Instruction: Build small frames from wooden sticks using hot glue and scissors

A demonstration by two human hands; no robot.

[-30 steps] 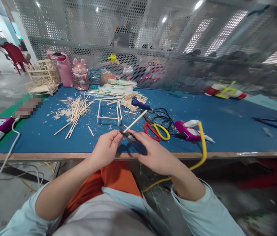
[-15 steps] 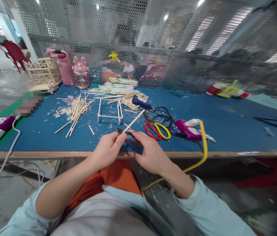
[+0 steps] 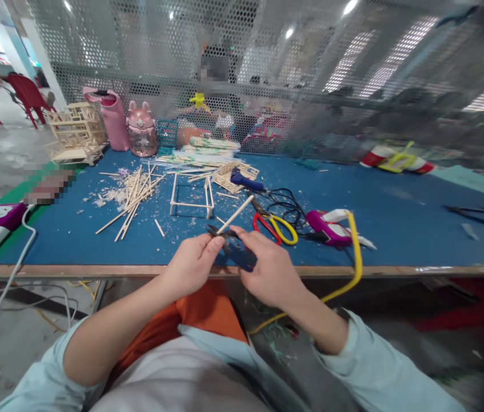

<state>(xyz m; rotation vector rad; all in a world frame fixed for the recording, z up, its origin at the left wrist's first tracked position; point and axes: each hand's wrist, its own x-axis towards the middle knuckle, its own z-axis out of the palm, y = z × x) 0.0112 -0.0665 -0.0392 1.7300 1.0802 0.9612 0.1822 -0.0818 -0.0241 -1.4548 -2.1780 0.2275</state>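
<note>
My left hand (image 3: 193,260) pinches the lower end of a thin wooden stick (image 3: 237,213), which slants up to the right. My right hand (image 3: 272,266) is closed round the dark blue handles of a pair of pliers (image 3: 244,257), whose jaws are at the stick's lower end by my left fingertips. Just beyond the hands, a small open frame of sticks (image 3: 190,204) stands on the blue mat (image 3: 74,246). Loose sticks (image 3: 133,200) lie in a pile to its left. Scissors (image 3: 282,229) with red and yellow handles rest right of the held stick.
A blue glue gun (image 3: 246,180) with a black cable lies behind the scissors. To the right is a purple power socket (image 3: 330,229) with a yellow cable. Two pink bottles (image 3: 115,123) and a stick model (image 3: 76,134) stand at the back left, before a mesh screen (image 3: 268,74).
Both hands have shifted slightly right, with the stick and the pliers. The right hand's fingers sit a little farther from the left hand.
</note>
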